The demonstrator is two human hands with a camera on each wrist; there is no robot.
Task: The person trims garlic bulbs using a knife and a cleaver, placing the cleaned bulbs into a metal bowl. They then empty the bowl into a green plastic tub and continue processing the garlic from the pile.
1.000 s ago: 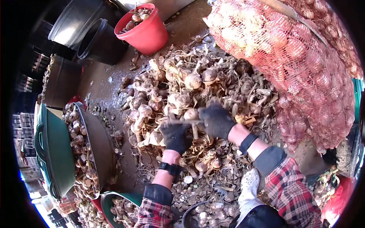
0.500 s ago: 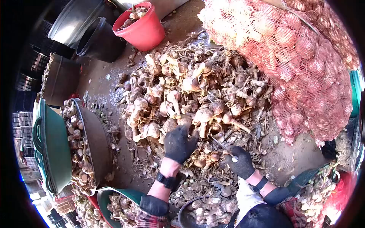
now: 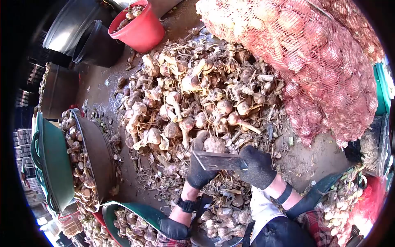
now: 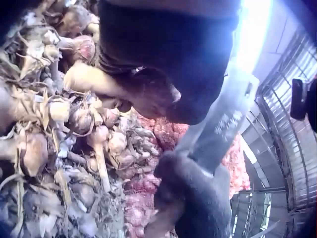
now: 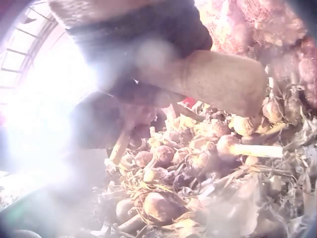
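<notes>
My gloved left hand (image 3: 200,168) grips a garlic bulb (image 4: 153,91), whose pale stem (image 4: 91,79) sticks out past the fingers. The glove hides much of the bulb. In my right hand (image 3: 258,168), also black-gloved, is a wide-bladed knife (image 3: 218,161). Its flat blade reaches left across the fingers of the left hand in the head view. The right wrist view shows the thick wooden handle (image 5: 225,82) projecting from the right fist. Beyond both hands spreads a heap of dry garlic (image 3: 173,103) with stems and loose skins.
Bulging red net sacks (image 3: 304,61) stand at the right. A red bucket (image 3: 142,33) and black tubs (image 3: 98,43) are at the back left. Green tubs (image 3: 55,164) line the left side. Close in front of the body is a bowl of trimmed bulbs (image 3: 224,222).
The hands were together over the heap, then apart, the left reaching into the garlic. Now the left holds a bulb nearer the body, and the right has brought the knife up to it.
</notes>
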